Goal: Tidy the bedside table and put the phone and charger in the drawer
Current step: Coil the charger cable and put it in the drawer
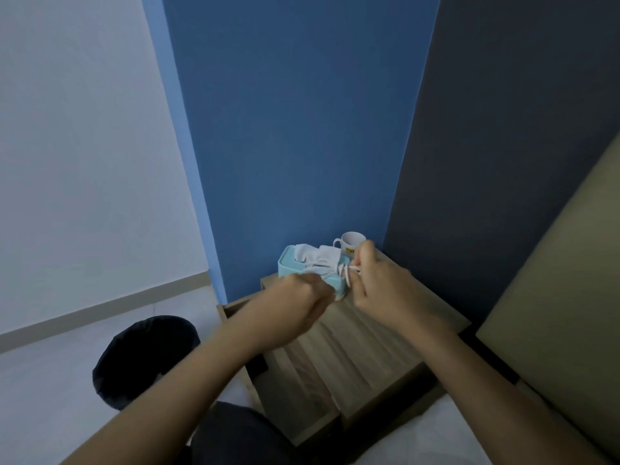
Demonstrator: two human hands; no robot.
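Both hands pinch a looped white cable (347, 273) between them, left hand (298, 305) and right hand (382, 283) closed on it, above the bedside table (352, 347), just beside a blue tissue box (288, 263) and white mug (350, 242).

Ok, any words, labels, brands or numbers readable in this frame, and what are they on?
White mug: a yellow label with dark marks shows beside the right hand, too small and blurred to read.
Light blue tissue box: no text visible.
Bedside table, walls, dark bin: no text visible.
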